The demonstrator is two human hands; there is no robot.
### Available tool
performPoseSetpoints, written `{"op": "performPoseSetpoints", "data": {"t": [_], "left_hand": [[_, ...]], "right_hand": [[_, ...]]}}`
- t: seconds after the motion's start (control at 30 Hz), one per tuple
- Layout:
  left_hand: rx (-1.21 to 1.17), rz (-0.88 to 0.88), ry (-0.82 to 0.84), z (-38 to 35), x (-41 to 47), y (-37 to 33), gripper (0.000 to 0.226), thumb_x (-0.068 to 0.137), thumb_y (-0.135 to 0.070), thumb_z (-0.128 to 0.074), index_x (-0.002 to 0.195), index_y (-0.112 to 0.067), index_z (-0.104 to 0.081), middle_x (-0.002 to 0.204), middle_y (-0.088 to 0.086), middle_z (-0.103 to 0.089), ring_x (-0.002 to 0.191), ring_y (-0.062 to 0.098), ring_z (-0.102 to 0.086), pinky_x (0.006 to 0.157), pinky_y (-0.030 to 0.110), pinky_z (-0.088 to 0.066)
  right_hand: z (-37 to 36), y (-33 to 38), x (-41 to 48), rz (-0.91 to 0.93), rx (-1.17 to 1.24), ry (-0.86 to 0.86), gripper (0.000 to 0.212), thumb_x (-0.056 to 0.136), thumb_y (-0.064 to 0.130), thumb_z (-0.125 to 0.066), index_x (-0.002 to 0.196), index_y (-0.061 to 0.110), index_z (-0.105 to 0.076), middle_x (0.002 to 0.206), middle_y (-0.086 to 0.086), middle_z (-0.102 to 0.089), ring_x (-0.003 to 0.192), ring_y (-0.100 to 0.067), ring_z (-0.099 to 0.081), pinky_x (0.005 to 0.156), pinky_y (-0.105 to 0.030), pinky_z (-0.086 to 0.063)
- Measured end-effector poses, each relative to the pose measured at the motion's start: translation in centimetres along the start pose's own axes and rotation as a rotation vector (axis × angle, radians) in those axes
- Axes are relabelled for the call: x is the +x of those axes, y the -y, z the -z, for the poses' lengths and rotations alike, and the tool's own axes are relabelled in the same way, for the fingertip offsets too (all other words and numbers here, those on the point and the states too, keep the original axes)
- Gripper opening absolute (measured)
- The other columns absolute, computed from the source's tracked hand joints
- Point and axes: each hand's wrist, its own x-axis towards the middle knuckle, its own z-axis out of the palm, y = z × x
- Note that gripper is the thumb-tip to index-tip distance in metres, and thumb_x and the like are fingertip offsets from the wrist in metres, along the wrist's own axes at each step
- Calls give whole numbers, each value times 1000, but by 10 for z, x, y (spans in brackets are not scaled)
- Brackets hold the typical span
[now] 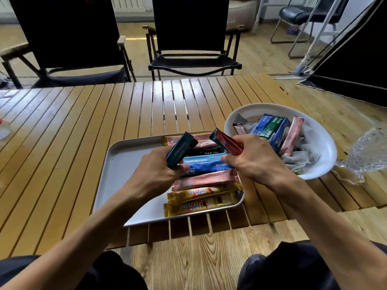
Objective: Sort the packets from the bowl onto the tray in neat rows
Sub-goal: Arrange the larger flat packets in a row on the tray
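A grey metal tray (121,160) lies on the slatted wooden table with several stick packets in a row along its right side: pink, black, blue, pink and two gold Nescafe packets (194,200). My left hand (155,174) grips a dark teal packet (181,148) above the tray. My right hand (254,158) grips a red packet (225,141) over the tray's right edge. The white bowl (322,143) at the right holds several more packets, blue, green and pink, plus tea bags.
The wooden slat table (83,132) stretches left and back. Two black folding chairs (192,38) stand behind it. A crumpled clear plastic wrap (364,151) lies right of the bowl. My knees show at the bottom edge.
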Motion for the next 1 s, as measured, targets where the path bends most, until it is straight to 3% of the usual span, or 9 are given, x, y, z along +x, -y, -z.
{"op": "performPoseSetpoints", "data": {"t": [0.17, 0.3, 0.37, 0.5, 0.6, 0.67, 0.77, 0.9, 1.0], "left_hand": [[21, -38, -25, -1, -1, -1, 37, 83, -29, -71, 116, -19, -60, 101, -1, -65, 90, 15, -61, 70, 21, -51], [95, -160, -80, 6, -8, -11, 15, 86, -25, -66, 100, -20, -61, 83, -6, -60, 73, 9, -57, 61, 22, -49], [117, -205, -28, 6, -11, -18, 9, 87, -25, -65, 90, -27, -57, 74, -13, -53, 64, 4, -53, 54, 12, -40], [82, -221, 107, 4, -12, -20, 15, 87, -29, -65, 77, -28, -54, 73, -8, -56, 59, 6, -49, 54, 13, -36], [16, -223, 180, 9, -10, -20, 12, 84, -35, -66, 85, -25, -60, 77, -3, -58, 64, 11, -53, 55, 18, -42], [-121, -202, 249, 15, -9, -23, 27, 79, -40, -66, 96, -19, -64, 79, 1, -61, 65, 17, -59, 55, 22, -49], [-220, -160, 307, 24, -10, -22, 33, 79, -40, -59, 104, -19, -62, 73, 0, -63, 58, 11, -60, 48, 18, -47], [-324, -106, 285, 30, -10, -12, 26, 82, -36, -61, 100, -18, -61, 76, 7, -67, 63, 24, -66, 58, 55, -54], [-309, -114, 320, 27, -12, -17, 36, 76, -43, -66, 101, -17, -65, 79, 8, -69, 65, 26, -67, 61, 59, -54]], "right_hand": [[0, 3, -2, 45, -60, -1, 23, 84, 33, -73, 101, 19, -67, 89, 3, -67, 80, -15, -66, 75, -30, -54], [15, 14, -4, 25, 415, 54, 20, 86, 31, -71, 92, 12, -67, 61, 6, -61, 52, -5, -57, 55, -22, -48], [16, 22, -9, 12, 599, 172, 21, 86, 28, -69, 98, 11, -68, 53, 6, -58, 48, -8, -54, 55, -26, -50], [6, 29, -11, 22, 627, 269, 27, 83, 26, -69, 98, 5, -67, 56, 2, -55, 49, -11, -51, 47, -22, -44], [8, 26, -10, -34, 656, 285, 18, 84, 22, -68, 92, 6, -66, 55, 4, -56, 49, -11, -50, 46, -21, -44], [10, 25, -9, -75, 698, 280, 12, 86, 20, -67, 87, 8, -65, 54, 3, -57, 48, -11, -49, 45, -22, -45], [17, 21, -7, -137, 714, 237, 18, 88, 22, -66, 86, 4, -63, 52, 5, -61, 43, -9, -49, 44, -21, -45], [24, 15, -7, -163, 774, 173, 32, 86, 26, -65, 100, -2, -63, 70, 1, -72, 42, -8, -49, 43, -18, -45], [16, 21, -12, -135, 774, 274, 28, 82, 27, -69, 101, 7, -66, 82, -10, -74, 45, -13, -50, 44, -22, -47]]}}
